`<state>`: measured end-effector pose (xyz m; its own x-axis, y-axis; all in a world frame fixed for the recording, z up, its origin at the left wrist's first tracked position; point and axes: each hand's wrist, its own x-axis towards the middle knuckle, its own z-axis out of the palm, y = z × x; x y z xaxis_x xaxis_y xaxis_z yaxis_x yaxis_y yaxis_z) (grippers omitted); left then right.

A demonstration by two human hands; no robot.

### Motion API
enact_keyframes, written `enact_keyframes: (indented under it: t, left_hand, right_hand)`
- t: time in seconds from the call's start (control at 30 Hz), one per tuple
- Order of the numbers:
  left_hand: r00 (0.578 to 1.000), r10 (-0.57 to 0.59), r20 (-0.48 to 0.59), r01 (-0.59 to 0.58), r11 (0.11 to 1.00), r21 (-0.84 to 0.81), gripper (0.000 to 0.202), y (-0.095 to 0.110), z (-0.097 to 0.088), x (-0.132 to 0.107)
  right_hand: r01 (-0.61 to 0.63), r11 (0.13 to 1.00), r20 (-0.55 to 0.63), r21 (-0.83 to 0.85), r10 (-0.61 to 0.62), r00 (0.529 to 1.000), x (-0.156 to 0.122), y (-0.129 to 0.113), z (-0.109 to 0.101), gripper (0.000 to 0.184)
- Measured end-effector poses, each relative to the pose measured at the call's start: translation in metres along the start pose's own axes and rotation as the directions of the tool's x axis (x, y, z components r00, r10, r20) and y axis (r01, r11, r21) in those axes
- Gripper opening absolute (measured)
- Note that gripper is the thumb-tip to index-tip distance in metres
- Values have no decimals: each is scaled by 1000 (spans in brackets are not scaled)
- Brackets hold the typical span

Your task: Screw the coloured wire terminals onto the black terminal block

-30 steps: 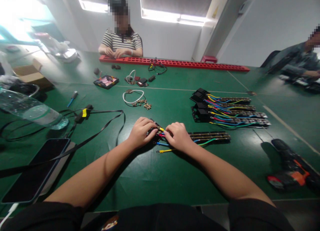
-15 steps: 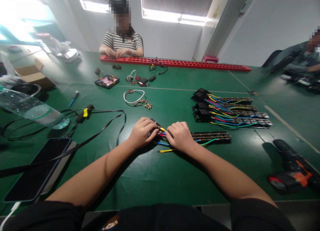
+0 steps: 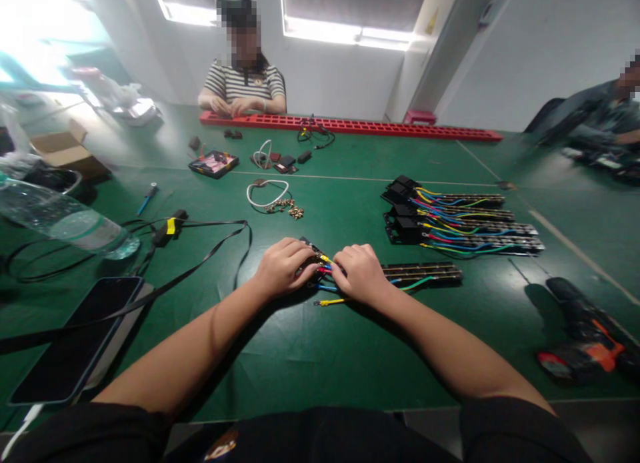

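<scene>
Black strip-shaped assembly with coloured wires (image 3: 430, 273) is laid on the green tabletop (image 3: 300, 376), from frame centre to right of centre. Its left end is covered by the left hand (image 3: 284, 267); its middle is crossed by the right hand (image 3: 361, 274).

Left fingers: bent over the far side of the assembly's left end, thumb on the near side, small gap between thumb and index. Contact is seen; whether it's pinched can't be told, tips partly hidden.

Right fingers: curled, undersides hidden, thumb pointed left onto the wires. Firm grip can't be confirmed.

Between the two hands, a short yellow wire end (image 3: 325, 258) is exposed, with a red wire (image 3: 325, 271) just below it. Nearer the camera, a blue wire with a ring lug (image 3: 323, 287) and a loose yellow wire with a metal end (image 3: 332, 303) are left outside the fingers, lugs pointed left. A green wire (image 3: 423, 283) is run along the near edge, right of the right hand.

More black wired assemblies (image 3: 405, 219) are lined up right of centre. Small brass-coloured screws (image 3: 296, 213) are piled above the left hand. A black-and-orange power driver (image 3: 603, 357) is laid at lower right.
</scene>
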<state>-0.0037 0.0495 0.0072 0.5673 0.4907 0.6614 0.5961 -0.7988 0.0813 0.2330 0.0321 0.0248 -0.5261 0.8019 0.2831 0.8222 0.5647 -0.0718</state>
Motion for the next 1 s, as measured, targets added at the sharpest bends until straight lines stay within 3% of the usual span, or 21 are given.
enact_keyframes:
  t: [0.4, 1.0]
  left_hand:
    - [998, 60, 31, -61, 997, 38, 37, -2, -4, 0]
    - [999, 26, -45, -20, 991, 131, 32, 6, 1, -3]
  right_hand:
    - [42, 998, 54, 45, -44, 998, 0, 3, 1, 26]
    - [69, 996, 24, 64, -70, 997, -2, 4, 6, 26]
